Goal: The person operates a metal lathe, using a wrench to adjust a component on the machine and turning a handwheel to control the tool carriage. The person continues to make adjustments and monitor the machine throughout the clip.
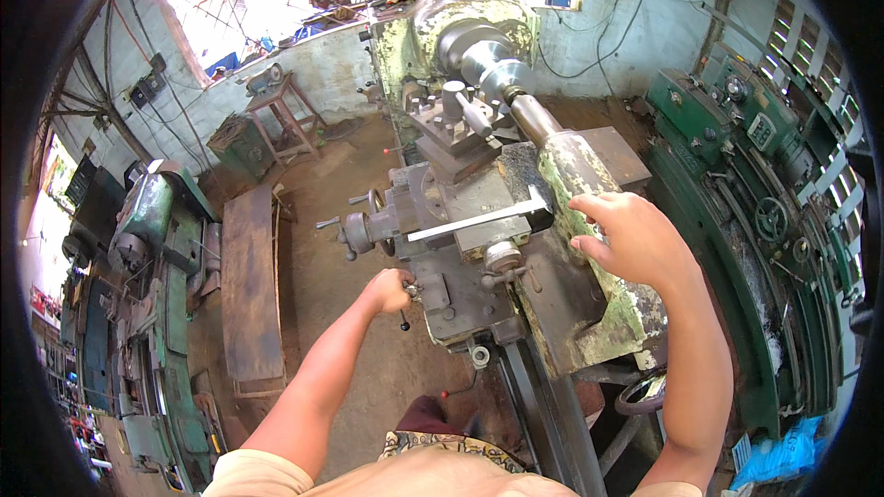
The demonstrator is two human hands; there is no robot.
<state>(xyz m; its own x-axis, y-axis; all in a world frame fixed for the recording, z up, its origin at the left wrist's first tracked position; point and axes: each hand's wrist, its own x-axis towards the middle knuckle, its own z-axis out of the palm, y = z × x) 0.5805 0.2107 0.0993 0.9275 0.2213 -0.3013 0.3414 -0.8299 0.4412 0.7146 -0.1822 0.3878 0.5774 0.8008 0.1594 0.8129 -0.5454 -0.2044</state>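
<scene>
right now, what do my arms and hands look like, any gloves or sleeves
Your left hand and right hand are both bare, with no gloves, rings or watch visible. The left sleeve and right sleeve are pale tan and short.

glaring daylight bleaches the window (pixel 276 2) while fisheye edges curve into black.

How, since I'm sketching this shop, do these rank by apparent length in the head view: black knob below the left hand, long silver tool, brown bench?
1. Brown bench
2. Long silver tool
3. Black knob
</scene>
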